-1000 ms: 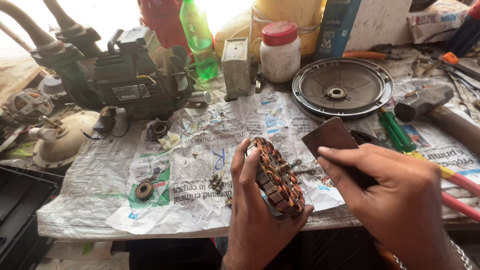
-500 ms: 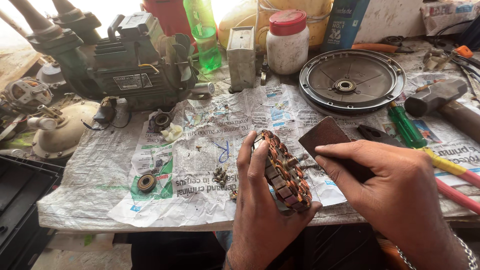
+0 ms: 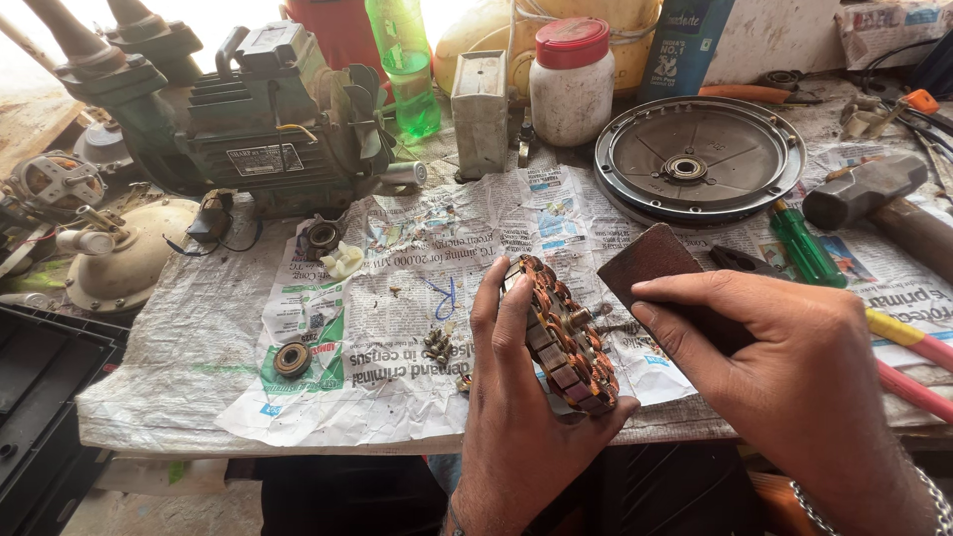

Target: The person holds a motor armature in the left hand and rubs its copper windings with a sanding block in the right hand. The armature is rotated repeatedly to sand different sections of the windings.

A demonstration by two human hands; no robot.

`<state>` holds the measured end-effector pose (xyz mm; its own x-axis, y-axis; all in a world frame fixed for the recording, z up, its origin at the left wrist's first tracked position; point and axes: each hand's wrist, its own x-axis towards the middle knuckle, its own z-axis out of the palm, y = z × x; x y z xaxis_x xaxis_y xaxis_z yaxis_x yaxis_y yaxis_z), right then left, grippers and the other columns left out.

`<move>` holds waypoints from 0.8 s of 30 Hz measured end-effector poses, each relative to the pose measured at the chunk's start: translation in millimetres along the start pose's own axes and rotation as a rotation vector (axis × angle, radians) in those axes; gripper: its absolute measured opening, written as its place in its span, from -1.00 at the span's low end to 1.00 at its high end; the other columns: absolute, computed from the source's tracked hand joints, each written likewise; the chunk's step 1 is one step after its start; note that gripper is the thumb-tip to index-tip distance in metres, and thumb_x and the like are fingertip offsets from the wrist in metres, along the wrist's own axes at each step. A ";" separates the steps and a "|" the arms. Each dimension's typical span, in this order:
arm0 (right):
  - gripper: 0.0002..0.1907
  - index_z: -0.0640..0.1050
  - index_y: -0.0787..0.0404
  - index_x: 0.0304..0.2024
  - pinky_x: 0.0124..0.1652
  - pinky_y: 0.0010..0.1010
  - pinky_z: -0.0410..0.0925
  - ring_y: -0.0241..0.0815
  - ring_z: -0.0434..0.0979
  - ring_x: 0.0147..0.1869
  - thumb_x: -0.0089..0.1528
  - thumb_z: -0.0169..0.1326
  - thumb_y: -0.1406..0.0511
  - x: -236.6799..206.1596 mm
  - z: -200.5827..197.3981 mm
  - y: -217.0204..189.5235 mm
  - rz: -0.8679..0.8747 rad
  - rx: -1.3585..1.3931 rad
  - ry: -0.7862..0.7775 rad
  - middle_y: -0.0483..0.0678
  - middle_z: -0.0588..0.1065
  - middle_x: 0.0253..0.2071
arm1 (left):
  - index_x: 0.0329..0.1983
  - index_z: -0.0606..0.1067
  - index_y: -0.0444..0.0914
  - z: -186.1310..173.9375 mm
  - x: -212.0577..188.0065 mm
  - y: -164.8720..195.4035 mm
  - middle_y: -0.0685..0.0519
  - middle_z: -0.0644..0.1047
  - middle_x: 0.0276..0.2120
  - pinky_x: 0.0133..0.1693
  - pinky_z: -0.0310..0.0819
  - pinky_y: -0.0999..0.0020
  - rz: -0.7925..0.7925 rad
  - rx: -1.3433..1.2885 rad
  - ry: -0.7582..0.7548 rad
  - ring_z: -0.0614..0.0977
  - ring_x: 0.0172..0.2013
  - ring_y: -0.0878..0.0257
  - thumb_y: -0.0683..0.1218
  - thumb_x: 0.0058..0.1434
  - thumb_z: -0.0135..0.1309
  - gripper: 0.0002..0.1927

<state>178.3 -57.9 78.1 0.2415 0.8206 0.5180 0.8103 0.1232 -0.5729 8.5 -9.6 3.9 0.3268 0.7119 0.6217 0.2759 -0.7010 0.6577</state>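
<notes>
My left hand (image 3: pixel 516 417) grips a round motor stator with copper windings (image 3: pixel 561 337), held on edge above the newspaper-covered bench (image 3: pixel 387 328). My right hand (image 3: pixel 794 367) pinches a dark brown sheet of sandpaper (image 3: pixel 650 263), its lower edge close to the stator's centre. A small bearing (image 3: pixel 292 359) and a few loose screws (image 3: pixel 437 343) lie on the newspaper to the left of my left hand.
A green pump motor (image 3: pixel 268 139) stands at the back left, a round metal end cover (image 3: pixel 700 159) at the back right. A white jar with red lid (image 3: pixel 571 84), a green bottle (image 3: pixel 405 69), a green screwdriver (image 3: pixel 804 243), a hammer (image 3: pixel 874 199) and red-handled pliers (image 3: pixel 913 342) lie around.
The view has shifted a little. Both hands keep their hold, with the stator tilted slightly and the sandpaper still beside it.
</notes>
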 end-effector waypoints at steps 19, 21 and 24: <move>-0.73 0.42 0.34 0.10 -0.43 -0.54 0.12 -0.44 0.17 -0.54 0.53 -0.09 0.23 5.3 -0.4 74.3 0.555 1.850 -0.303 -0.13 0.34 -0.48 | 0.52 -0.18 -0.31 -9.9 1.5 -2.8 -0.42 -0.08 0.49 0.32 0.22 -0.15 -0.067 -0.010 -0.101 0.11 0.46 -0.39 0.05 -0.27 0.59 0.47; -0.72 0.40 0.34 0.04 -0.44 -0.56 0.11 -0.46 0.16 -0.55 0.57 -0.11 0.21 5.2 0.2 74.5 0.583 1.883 -0.296 -0.13 0.32 -0.48 | 0.53 -0.16 -0.34 -10.6 2.6 -3.1 -0.41 -0.02 0.49 0.36 0.20 -0.12 -0.063 -0.020 -0.097 0.14 0.47 -0.36 0.02 -0.22 0.58 0.43; -0.68 0.40 0.36 -0.01 -0.44 -0.54 0.11 -0.46 0.15 -0.55 0.59 -0.12 0.18 6.5 2.2 71.3 0.586 1.892 -0.318 -0.13 0.32 -0.48 | 0.52 -0.09 -0.35 -10.0 3.0 -3.1 -0.40 0.09 0.48 0.39 0.23 -0.08 -0.044 -0.036 -0.062 0.20 0.48 -0.32 0.00 -0.18 0.57 0.36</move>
<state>236.4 -42.6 39.2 -0.0395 0.9970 0.0666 -0.8495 0.0016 -0.5276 -0.4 -4.9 7.9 0.3707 0.7372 0.5649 0.2590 -0.6662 0.6994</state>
